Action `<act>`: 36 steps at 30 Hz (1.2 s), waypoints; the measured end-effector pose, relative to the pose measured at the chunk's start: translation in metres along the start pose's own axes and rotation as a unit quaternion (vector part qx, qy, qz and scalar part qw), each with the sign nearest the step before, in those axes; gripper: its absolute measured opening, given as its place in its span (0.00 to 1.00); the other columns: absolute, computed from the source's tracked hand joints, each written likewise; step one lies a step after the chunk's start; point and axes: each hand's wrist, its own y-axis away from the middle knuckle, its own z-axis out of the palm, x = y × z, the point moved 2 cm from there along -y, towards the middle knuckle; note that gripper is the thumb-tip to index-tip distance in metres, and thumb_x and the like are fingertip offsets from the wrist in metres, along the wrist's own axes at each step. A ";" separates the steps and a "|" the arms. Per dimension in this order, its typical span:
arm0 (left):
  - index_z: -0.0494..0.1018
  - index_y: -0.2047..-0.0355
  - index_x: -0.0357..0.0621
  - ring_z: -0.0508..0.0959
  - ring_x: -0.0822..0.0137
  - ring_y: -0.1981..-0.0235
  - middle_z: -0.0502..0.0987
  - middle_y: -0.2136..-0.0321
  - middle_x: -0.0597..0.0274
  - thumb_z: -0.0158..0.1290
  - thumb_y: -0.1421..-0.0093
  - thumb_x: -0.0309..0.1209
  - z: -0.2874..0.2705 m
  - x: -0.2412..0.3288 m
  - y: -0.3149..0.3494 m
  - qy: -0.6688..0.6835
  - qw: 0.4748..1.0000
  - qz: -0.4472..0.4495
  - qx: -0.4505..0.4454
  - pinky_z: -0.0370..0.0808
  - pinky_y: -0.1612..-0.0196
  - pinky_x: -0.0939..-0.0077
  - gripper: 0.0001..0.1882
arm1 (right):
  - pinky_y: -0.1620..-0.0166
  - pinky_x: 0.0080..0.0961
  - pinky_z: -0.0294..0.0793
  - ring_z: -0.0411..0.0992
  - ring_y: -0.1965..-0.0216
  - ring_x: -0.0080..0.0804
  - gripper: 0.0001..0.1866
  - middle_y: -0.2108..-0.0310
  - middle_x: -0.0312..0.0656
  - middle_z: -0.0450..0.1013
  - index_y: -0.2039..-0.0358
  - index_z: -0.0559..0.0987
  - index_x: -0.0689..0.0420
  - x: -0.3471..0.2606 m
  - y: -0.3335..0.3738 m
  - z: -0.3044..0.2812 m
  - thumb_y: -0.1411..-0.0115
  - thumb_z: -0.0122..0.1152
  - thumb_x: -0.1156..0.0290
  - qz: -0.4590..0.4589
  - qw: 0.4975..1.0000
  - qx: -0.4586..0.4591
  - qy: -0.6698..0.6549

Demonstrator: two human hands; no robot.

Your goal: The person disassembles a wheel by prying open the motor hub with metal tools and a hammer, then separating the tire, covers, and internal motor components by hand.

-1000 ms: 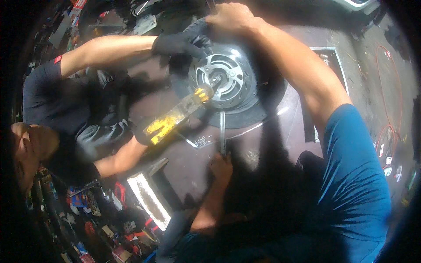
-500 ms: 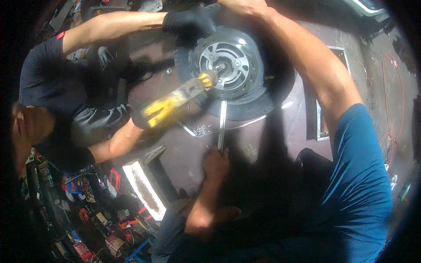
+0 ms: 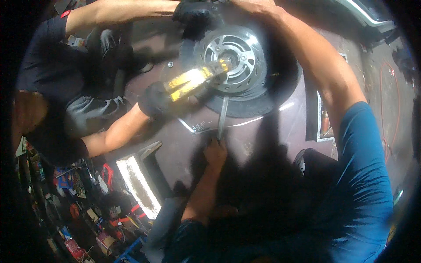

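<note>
My left hand (image 3: 215,152) grips the lower end of a tyre lever (image 3: 223,115), a flat silver bar whose far end meets the near side of a wheel's black tyre (image 3: 245,107). My right hand (image 3: 255,5) is by the far side of the tyre, at the top edge of the picture; its fingers are mostly out of sight. A silver slotted brake disc (image 3: 240,85) is at the wheel's middle. From the left, a co-worker's gloved hand (image 3: 153,100) holds a long yellow and black tool (image 3: 188,82) with its end at the hub. Their other gloved hand (image 3: 195,12) is beside the tyre's upper left.
Below the wheel is a dark reddish surface (image 3: 173,144). A pale worn block (image 3: 139,186) stands at the lower left, with scattered tools and boxes (image 3: 103,241) beyond it. At right are a metal frame (image 3: 319,118) and a thin red hose (image 3: 382,87) on the ground.
The co-worker's yellow tool has moved right and up, and their gloved hand on it now shows. My left hand, still on the lever, sits slightly higher in the picture.
</note>
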 end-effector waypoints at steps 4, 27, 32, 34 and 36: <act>0.68 0.74 0.42 0.75 0.51 0.85 0.73 0.86 0.52 0.51 0.44 0.41 -0.018 0.003 0.003 -0.033 0.999 0.023 0.006 0.72 0.82 0.61 0.14 | 0.62 0.42 0.74 0.74 0.65 0.50 0.12 0.70 0.54 0.74 0.66 0.78 0.51 0.005 -0.003 0.003 0.46 0.47 0.64 0.017 0.998 -0.034 -0.045; 0.69 0.77 0.40 0.73 0.47 0.82 0.71 0.84 0.47 0.53 0.47 0.37 0.008 0.001 -0.005 -0.004 0.999 -0.031 0.025 0.69 0.78 0.53 0.12 | 0.61 0.43 0.73 0.74 0.64 0.52 0.14 0.70 0.56 0.73 0.64 0.78 0.50 0.027 -0.015 0.021 0.45 0.46 0.63 0.117 0.983 0.005 -0.140; 0.71 0.75 0.39 0.73 0.46 0.81 0.72 0.83 0.47 0.53 0.47 0.36 0.002 0.004 -0.008 -0.005 1.000 0.005 0.026 0.70 0.75 0.53 0.12 | 0.56 0.43 0.69 0.72 0.62 0.53 0.18 0.68 0.58 0.73 0.71 0.78 0.57 0.036 -0.007 0.024 0.46 0.45 0.57 0.125 0.986 0.029 -0.106; 0.71 0.75 0.39 0.73 0.46 0.80 0.72 0.82 0.47 0.52 0.46 0.37 0.001 0.002 -0.008 0.008 1.000 0.006 0.016 0.70 0.74 0.53 0.12 | 0.57 0.43 0.70 0.72 0.63 0.52 0.17 0.69 0.57 0.73 0.72 0.78 0.56 0.037 -0.014 0.031 0.45 0.44 0.58 0.151 0.972 0.070 -0.168; 0.70 0.63 0.34 0.75 0.43 0.74 0.74 0.74 0.43 0.48 0.43 0.41 0.005 -0.003 -0.006 -0.015 0.998 -0.041 -0.045 0.71 0.70 0.51 0.19 | 0.58 0.44 0.70 0.72 0.63 0.52 0.16 0.68 0.56 0.73 0.72 0.77 0.55 0.035 -0.013 0.033 0.43 0.42 0.61 0.220 0.940 0.064 -0.253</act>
